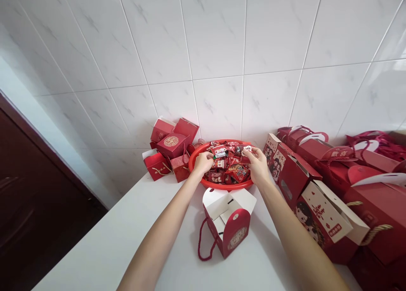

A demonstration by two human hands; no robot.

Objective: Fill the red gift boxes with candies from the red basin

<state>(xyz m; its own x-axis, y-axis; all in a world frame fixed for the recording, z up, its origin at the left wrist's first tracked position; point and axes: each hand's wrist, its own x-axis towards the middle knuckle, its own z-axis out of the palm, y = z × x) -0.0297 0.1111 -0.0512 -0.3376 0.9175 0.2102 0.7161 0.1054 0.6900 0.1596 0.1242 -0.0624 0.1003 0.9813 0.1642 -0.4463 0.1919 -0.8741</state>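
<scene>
Both hands reach to a red plastic basin (203,184) heaped with small wrapped candies (236,172), mostly in red wrappers. Over the basin's left side, my left hand (203,162) has its fingers pinched together at a candy with a bit of green; what exactly they grip is too small to make out. At the right rim, my right hand (257,166) pinches a red and white wrapped candy (246,150) between thumb and fingers. Nearer to me, a red gift box (236,236) with a white inside stands upright, its top flaps open and its rope handle hanging to the left.
Several small red gift boxes (173,145) are piled against the tiled wall (218,105), left of the basin. Larger red and cream gift boxes (330,210) crowd the right side. The white table (127,236) ends at a slanted left edge, with a dark door (38,189) beyond.
</scene>
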